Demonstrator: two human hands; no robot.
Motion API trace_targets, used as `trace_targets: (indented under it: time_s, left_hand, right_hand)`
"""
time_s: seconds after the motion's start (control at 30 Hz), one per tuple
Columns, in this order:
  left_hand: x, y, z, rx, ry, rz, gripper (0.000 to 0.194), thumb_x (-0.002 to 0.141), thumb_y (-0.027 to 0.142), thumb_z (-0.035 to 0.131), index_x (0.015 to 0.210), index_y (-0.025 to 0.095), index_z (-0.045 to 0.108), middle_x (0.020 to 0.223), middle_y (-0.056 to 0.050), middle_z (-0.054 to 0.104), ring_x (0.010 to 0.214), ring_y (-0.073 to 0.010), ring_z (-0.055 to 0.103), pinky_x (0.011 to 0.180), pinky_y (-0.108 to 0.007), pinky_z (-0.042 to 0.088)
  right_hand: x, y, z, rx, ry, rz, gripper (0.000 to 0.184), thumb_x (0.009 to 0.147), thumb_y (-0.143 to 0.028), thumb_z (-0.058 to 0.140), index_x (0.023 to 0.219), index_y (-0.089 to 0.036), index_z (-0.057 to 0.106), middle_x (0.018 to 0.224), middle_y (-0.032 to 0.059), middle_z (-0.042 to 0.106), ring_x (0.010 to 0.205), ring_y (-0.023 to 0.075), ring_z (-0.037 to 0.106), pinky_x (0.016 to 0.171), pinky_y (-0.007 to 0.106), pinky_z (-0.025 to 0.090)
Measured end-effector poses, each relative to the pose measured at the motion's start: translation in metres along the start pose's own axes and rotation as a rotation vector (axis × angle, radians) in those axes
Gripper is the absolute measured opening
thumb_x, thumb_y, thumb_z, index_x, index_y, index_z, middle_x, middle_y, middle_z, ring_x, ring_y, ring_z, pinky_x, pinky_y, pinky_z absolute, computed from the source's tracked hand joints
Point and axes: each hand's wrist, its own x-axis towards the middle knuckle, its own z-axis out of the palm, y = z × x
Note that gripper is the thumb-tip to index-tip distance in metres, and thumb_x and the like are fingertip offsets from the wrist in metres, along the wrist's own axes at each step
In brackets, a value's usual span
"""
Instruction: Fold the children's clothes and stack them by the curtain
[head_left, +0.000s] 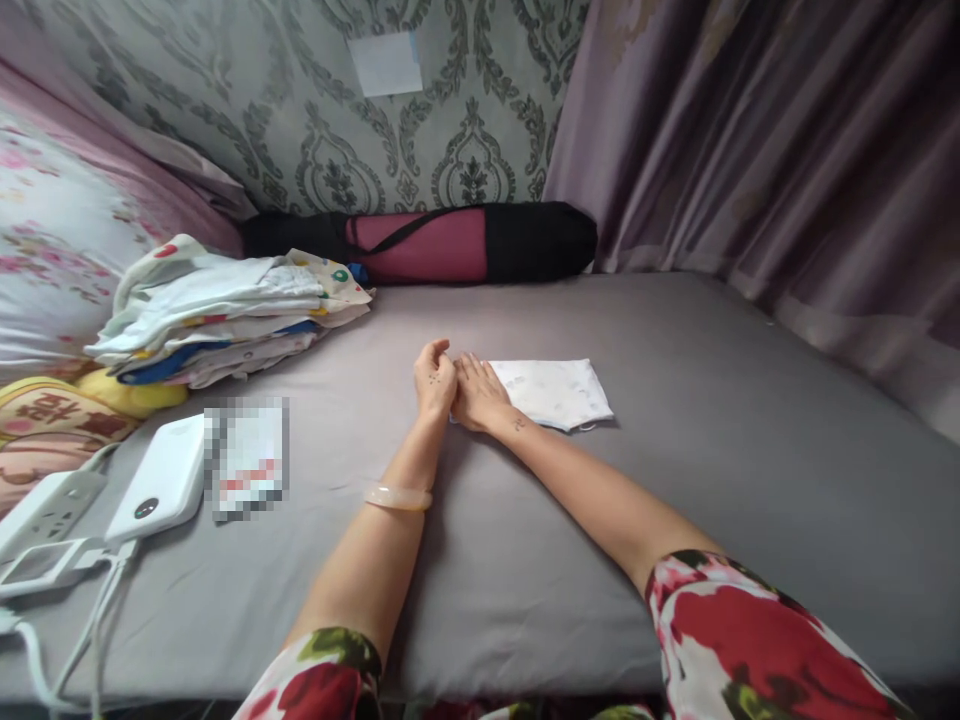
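A folded white cloth (559, 392) with a faint print lies flat on the grey sheet, a thin loop or thread showing at its front edge. My right hand (478, 392) rests palm down over the cloth's left part, fingers stretched forward. Right beside it, touching or nearly touching, my left hand (435, 380) stands on its side at the cloth's left end. Its fingers curl inward, and whatever they may hold is hidden. The cloth's left edge is mostly covered by both hands.
A stack of folded clothes (225, 315) sits at the back left. Nearer are a white power bank (166, 470), a power strip (56, 510) with cables, and a blurred-out packet (251, 460). A black and maroon long bag (427, 245) lies along the wall; curtains (750, 150) hang right.
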Motion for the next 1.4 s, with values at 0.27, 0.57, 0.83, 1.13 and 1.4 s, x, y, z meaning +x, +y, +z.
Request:
trace_targets:
  time_s: [0.27,0.57,0.83,1.13,1.4]
  left_hand:
    - [-0.007,0.009,-0.001,0.091,-0.064,0.062,0.031,0.082,0.014,0.042,0.102,0.015,0.065,0.105,-0.009,0.070,0.100,-0.0191,0.065,0.097,-0.036,0.049]
    - [-0.040,0.023,0.022,0.378,-0.363,0.474,0.031,0.089,0.013,0.038,0.111,0.015,0.060,0.113,-0.013,0.068,0.108,-0.0214,0.063,0.097,-0.038,0.048]
    - [-0.064,0.036,0.030,0.765,-0.558,0.607,0.037,0.094,0.014,0.035,0.130,0.011,0.045,0.140,-0.018,0.051,0.138,-0.0266,0.039,0.113,-0.045,0.032]
    - [-0.065,0.027,0.032,0.873,-0.580,0.582,0.032,0.096,0.018,0.033,0.124,0.009,0.046,0.138,-0.021,0.052,0.136,-0.0277,0.042,0.110,-0.046,0.035]
    - [-0.058,0.034,0.031,0.713,-0.276,0.543,0.037,0.088,0.010,0.035,0.122,0.009,0.049,0.125,-0.020,0.060,0.126,-0.0277,0.051,0.106,-0.045,0.040]
  right_hand:
    - [-0.008,0.009,-0.015,0.082,-0.004,-0.043,0.066,0.092,-0.031,0.040,0.149,-0.001,0.026,0.158,0.0182,0.022,0.146,0.0266,0.017,0.119,0.039,0.015]
    - [-0.045,0.066,-0.034,-0.113,0.115,0.009,0.057,0.097,-0.025,0.025,0.147,0.001,0.034,0.155,0.0176,0.029,0.145,0.0260,0.022,0.119,0.040,0.014]
    - [-0.054,0.089,-0.028,-0.145,0.169,-0.012,0.056,0.096,-0.025,0.027,0.144,0.000,0.040,0.153,0.0171,0.035,0.143,0.0252,0.027,0.119,0.039,0.017]
    - [-0.056,0.089,-0.025,-0.103,0.192,0.026,0.055,0.095,-0.026,0.031,0.143,-0.001,0.041,0.151,0.0178,0.037,0.142,0.0251,0.030,0.117,0.039,0.022]
    - [-0.053,0.073,-0.024,-0.136,0.166,-0.107,0.056,0.095,-0.025,0.032,0.144,0.000,0.038,0.154,0.0172,0.033,0.144,0.0262,0.025,0.119,0.040,0.016]
